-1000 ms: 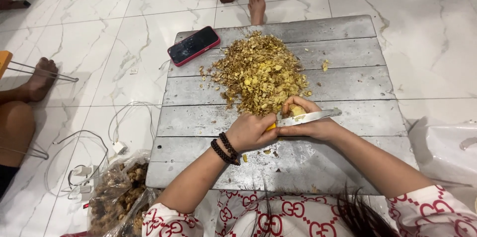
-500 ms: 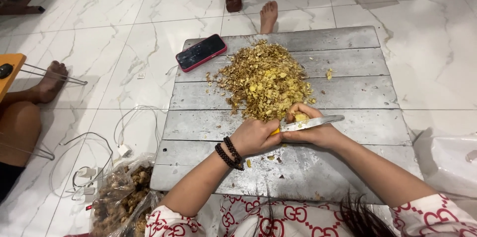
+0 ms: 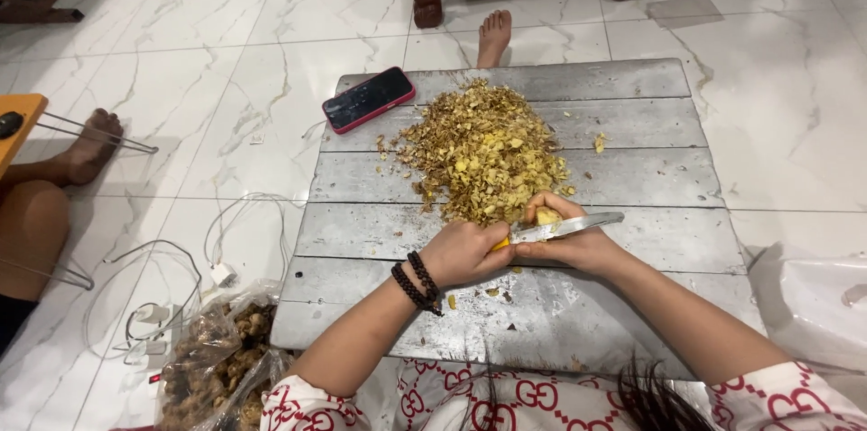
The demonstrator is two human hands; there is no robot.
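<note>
**Peeling a yellow root over a grey plank bench**

At the lower left of the frame a clear plastic bag (image 3: 212,363) lies open on the white marble floor (image 3: 795,106), full of knobbly brown roots; at the right edge sits a crumpled white plastic bag (image 3: 813,295). No label can be read on either.

Near the centre, the left hand (image 3: 465,252) is clenched round the yellow handle of one knife (image 3: 555,229), whose blade points right. The right hand (image 3: 573,241) grasps a small yellow root piece (image 3: 546,215), pressed against the blade just above it. Two dark bead bracelets (image 3: 417,282) circle the left wrist.

Directly above the hands one heap of yellow-brown peelings (image 3: 483,151) covers the middle of the bench (image 3: 650,169). One phone in a red case (image 3: 368,98) rests on the bench's upper left corner. White cables (image 3: 181,259) trail over the floor at left. Another person's bare foot (image 3: 90,146) shows at the left, another foot (image 3: 493,36) beyond the bench.
</note>
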